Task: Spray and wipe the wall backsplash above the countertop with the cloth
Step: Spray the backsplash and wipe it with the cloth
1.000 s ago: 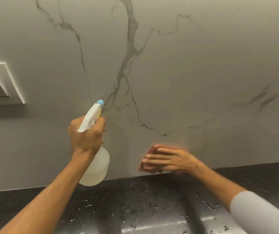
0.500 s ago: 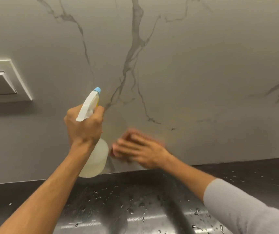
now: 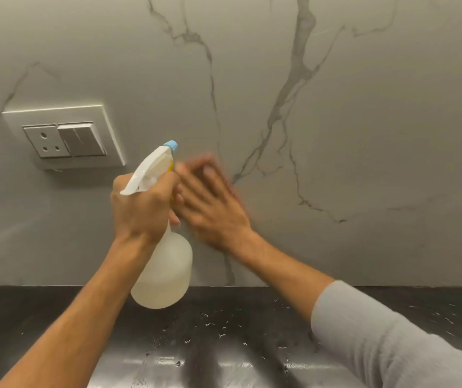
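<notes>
Left hand (image 3: 140, 208) was clenched round the neck of the spray bottle (image 3: 165, 273), fingers (image 3: 175, 217) wrapped tight under the white trigger head, blue nozzle (image 3: 171, 145) up past the knuckles and aimed at the backsplash (image 3: 364, 135). The bottle hung down below the fist, its translucent body looked filled with a pale cloudy liquid; exact level was hard to tell. The bottom of the bottle sat over the back edge of the bench (image 3: 238, 331), whether touching could not be told.

Right hand (image 3: 213, 208) was spread flat, fingers (image 3: 204, 175) splayed wide and pressed toward the backsplash, just beside the left fist and nearly touching the trigger head. Heavy motion blur on it. The cloth could not be seen, presumably hidden under the palm; whether the fingers gripped it could not be told. Grey sleeve (image 3: 378, 331) covered the right forearm near the bottom right.

Grey veins ran across the backsplash up and right of the right fingertips. A white socket and switch plate (image 3: 64, 138) sat on the wall left of the left fist, apart from it. The dark bench below both wrists was shiny with scattered water droplets.
</notes>
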